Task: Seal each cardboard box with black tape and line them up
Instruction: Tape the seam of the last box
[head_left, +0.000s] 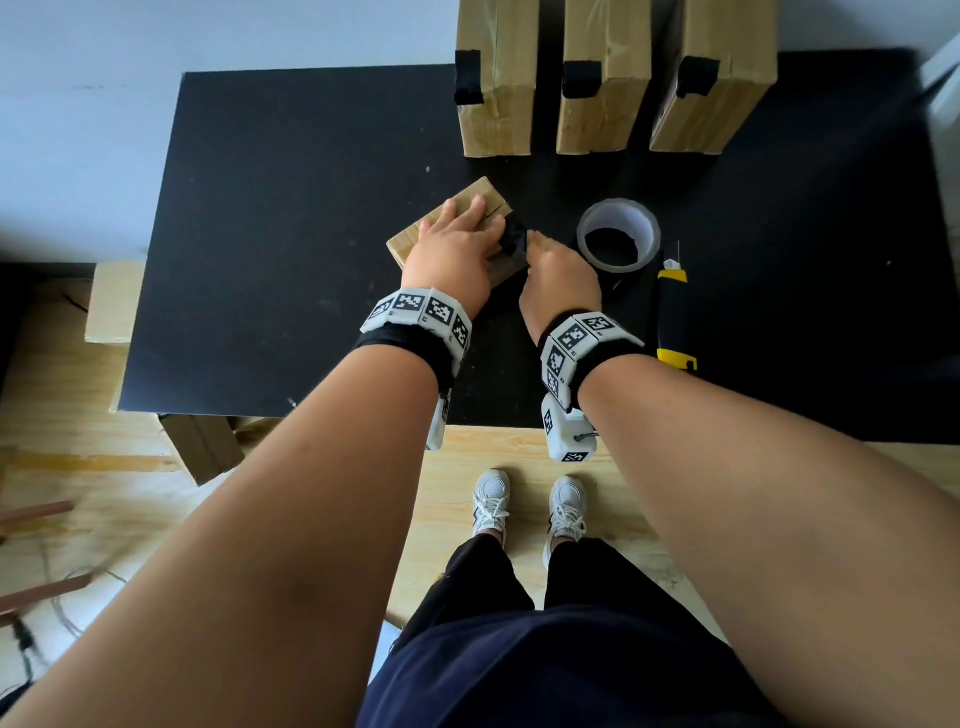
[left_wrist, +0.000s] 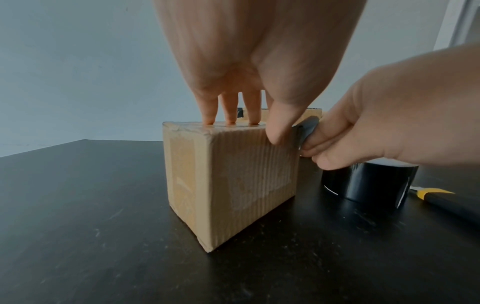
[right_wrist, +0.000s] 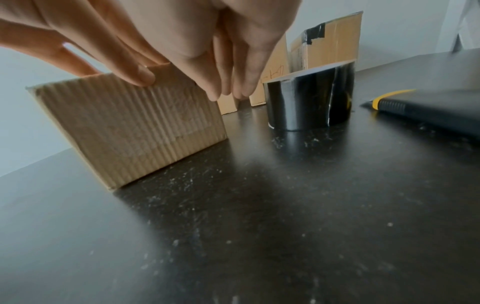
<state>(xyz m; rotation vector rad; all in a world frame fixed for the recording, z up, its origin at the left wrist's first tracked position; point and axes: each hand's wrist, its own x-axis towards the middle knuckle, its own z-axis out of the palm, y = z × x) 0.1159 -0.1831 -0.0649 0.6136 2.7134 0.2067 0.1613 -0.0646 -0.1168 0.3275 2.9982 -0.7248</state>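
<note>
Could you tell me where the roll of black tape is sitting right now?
In the head view, the tape roll stands on the black table, right of the right hand and left of the yellow-and-black knife.

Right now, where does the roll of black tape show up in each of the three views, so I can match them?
Head view: the roll of black tape stands on the black table, upper centre-right, just right of the right hand.
Left wrist view: lower right, partly behind the right hand.
Right wrist view: upper centre-right, right of the small cardboard box.
Shared landmark: the yellow-and-black utility knife, just right of the roll in all three views.
</note>
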